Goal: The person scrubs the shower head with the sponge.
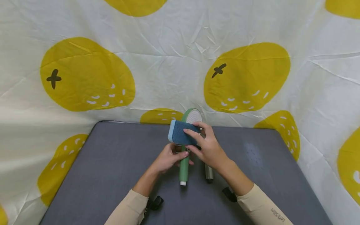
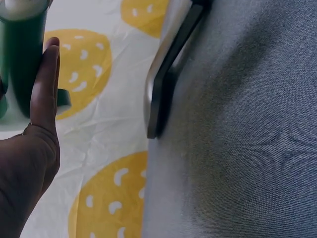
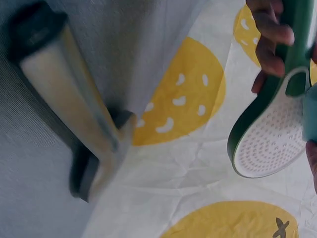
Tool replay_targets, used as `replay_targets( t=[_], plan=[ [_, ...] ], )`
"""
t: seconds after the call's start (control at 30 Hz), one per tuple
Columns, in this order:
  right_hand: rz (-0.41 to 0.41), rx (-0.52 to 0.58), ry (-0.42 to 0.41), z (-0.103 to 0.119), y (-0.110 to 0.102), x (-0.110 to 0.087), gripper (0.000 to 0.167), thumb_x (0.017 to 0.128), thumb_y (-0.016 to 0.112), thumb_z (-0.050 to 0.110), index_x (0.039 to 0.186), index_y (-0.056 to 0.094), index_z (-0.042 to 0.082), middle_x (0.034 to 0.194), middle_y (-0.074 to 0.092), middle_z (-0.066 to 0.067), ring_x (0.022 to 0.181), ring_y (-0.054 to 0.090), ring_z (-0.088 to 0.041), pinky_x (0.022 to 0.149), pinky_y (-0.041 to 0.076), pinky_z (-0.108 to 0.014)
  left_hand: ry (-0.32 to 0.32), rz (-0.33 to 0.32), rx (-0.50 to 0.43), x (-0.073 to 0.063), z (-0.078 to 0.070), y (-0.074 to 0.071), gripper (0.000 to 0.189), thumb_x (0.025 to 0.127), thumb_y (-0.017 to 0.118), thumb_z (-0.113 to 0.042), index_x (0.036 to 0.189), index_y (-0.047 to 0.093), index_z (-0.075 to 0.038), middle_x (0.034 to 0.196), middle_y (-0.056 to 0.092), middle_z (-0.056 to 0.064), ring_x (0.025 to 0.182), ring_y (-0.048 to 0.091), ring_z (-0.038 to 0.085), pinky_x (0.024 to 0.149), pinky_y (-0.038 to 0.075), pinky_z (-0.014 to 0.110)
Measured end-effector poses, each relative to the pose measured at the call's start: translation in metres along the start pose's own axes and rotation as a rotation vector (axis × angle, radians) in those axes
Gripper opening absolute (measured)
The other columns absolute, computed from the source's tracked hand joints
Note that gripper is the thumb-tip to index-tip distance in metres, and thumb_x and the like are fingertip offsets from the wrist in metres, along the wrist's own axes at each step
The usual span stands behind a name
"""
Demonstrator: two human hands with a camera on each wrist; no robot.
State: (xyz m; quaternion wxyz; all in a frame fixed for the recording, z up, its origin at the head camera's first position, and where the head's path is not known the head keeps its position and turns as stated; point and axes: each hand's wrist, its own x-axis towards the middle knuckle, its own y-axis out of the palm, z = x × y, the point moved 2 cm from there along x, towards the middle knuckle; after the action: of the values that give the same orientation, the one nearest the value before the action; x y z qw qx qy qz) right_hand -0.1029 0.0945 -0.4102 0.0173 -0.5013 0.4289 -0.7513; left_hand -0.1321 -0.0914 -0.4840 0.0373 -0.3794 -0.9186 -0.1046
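Observation:
A green shower head with a white spray face is held up over the table, its handle pointing toward me. My left hand grips the handle, thumb across its front; in the left wrist view that hand shows only in part beside the handle. Between thumb and fingers, my right hand holds a two-layer sponge, dark blue on top and light blue below. The sponge overlaps the lower spray face and upper handle. Only an edge of the sponge appears in the right wrist view.
A metallic shower head with a dark end lies on the grey table, partly behind my right hand in the head view. White cloth with yellow patches hangs around the table. Black wrist devices sit by both sleeves.

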Motion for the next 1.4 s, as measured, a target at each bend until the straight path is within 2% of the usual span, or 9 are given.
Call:
replay_targets(
  t=[0.13, 0.33, 0.57, 0.83, 0.97, 1.1, 1.2, 1.33, 1.4],
  plan=[
    [0.003, -0.014, 0.024, -0.006, -0.009, 0.010, 0.072, 0.076, 0.092, 0.009, 0.140, 0.061, 0.011, 0.143, 0.043, -0.030, 0.127, 0.049, -0.044, 0.089, 0.058, -0.051, -0.022, 0.033, 0.004, -0.002, 0.000, 0.000, 0.055, 0.105, 0.061, -0.015, 0.153, 0.040, 0.001, 0.131, 0.057, 0.037, 0.088, 0.078, 0.022, 0.070, 0.066, 0.041],
    [0.011, 0.008, 0.115, -0.025, -0.027, 0.027, 0.068, 0.082, 0.088, 0.009, 0.144, 0.059, 0.010, 0.144, 0.041, -0.030, 0.131, 0.048, -0.042, 0.095, 0.056, -0.053, -0.033, 0.062, -0.013, -0.007, 0.000, 0.000, 0.058, 0.104, 0.062, -0.010, 0.154, 0.037, 0.007, 0.132, 0.060, 0.029, 0.092, 0.078, 0.021, 0.079, 0.065, 0.038],
    [0.013, 0.003, 0.211, -0.039, -0.038, 0.033, 0.067, 0.085, 0.085, 0.009, 0.146, 0.057, 0.010, 0.146, 0.039, -0.028, 0.132, 0.045, -0.038, 0.097, 0.053, -0.052, 0.021, 0.066, 0.001, -0.008, -0.001, -0.003, 0.055, 0.105, 0.060, -0.008, 0.152, 0.039, 0.009, 0.138, 0.054, 0.040, 0.096, 0.078, 0.025, 0.088, 0.063, 0.034],
    [0.050, -0.084, 0.103, -0.030, -0.025, 0.029, 0.064, 0.083, 0.088, 0.013, 0.141, 0.061, 0.008, 0.142, 0.044, -0.033, 0.130, 0.046, -0.046, 0.093, 0.057, -0.054, 0.048, 0.033, 0.002, -0.007, 0.005, -0.003, 0.049, 0.105, 0.056, -0.003, 0.150, 0.040, 0.011, 0.135, 0.055, 0.041, 0.103, 0.070, 0.052, 0.090, 0.063, 0.037],
    [0.080, -0.140, 0.004, -0.019, -0.014, 0.024, 0.065, 0.079, 0.091, 0.015, 0.137, 0.064, 0.009, 0.139, 0.048, -0.033, 0.126, 0.048, -0.048, 0.086, 0.059, -0.051, 0.049, -0.006, -0.019, -0.006, 0.004, -0.004, 0.049, 0.106, 0.055, -0.005, 0.151, 0.040, 0.009, 0.136, 0.057, 0.038, 0.100, 0.075, 0.041, 0.084, 0.064, 0.044],
    [0.141, -0.162, -0.052, -0.009, -0.004, 0.016, 0.067, 0.079, 0.092, 0.018, 0.139, 0.063, 0.012, 0.138, 0.049, -0.031, 0.124, 0.050, -0.046, 0.091, 0.057, -0.053, 0.086, -0.028, -0.052, -0.006, 0.002, -0.006, 0.050, 0.108, 0.052, -0.007, 0.153, 0.036, 0.007, 0.137, 0.054, 0.040, 0.094, 0.078, 0.026, 0.079, 0.065, 0.050],
    [0.165, -0.161, -0.053, -0.004, -0.002, 0.011, 0.068, 0.079, 0.092, 0.019, 0.140, 0.062, 0.014, 0.138, 0.049, -0.029, 0.124, 0.050, -0.045, 0.096, 0.056, -0.056, 0.114, -0.024, -0.072, -0.007, 0.001, -0.007, 0.049, 0.108, 0.051, -0.007, 0.152, 0.035, 0.009, 0.132, 0.057, 0.036, 0.093, 0.077, 0.023, 0.078, 0.065, 0.050],
    [0.168, -0.158, -0.060, 0.000, -0.003, 0.006, 0.068, 0.078, 0.092, 0.020, 0.139, 0.063, 0.015, 0.138, 0.051, -0.028, 0.123, 0.051, -0.044, 0.096, 0.055, -0.056, 0.107, -0.028, -0.077, -0.009, 0.001, -0.008, 0.047, 0.108, 0.054, -0.009, 0.147, 0.040, 0.012, 0.125, 0.065, 0.022, 0.093, 0.077, 0.023, 0.080, 0.065, 0.048],
    [0.167, -0.158, -0.069, 0.001, -0.002, 0.005, 0.068, 0.078, 0.092, 0.020, 0.139, 0.064, 0.015, 0.138, 0.051, -0.028, 0.122, 0.051, -0.044, 0.096, 0.055, -0.055, 0.094, -0.030, -0.081, -0.009, 0.001, -0.008, 0.047, 0.107, 0.055, -0.009, 0.147, 0.040, 0.011, 0.125, 0.065, 0.022, 0.094, 0.077, 0.023, 0.081, 0.065, 0.049]
  ],
)
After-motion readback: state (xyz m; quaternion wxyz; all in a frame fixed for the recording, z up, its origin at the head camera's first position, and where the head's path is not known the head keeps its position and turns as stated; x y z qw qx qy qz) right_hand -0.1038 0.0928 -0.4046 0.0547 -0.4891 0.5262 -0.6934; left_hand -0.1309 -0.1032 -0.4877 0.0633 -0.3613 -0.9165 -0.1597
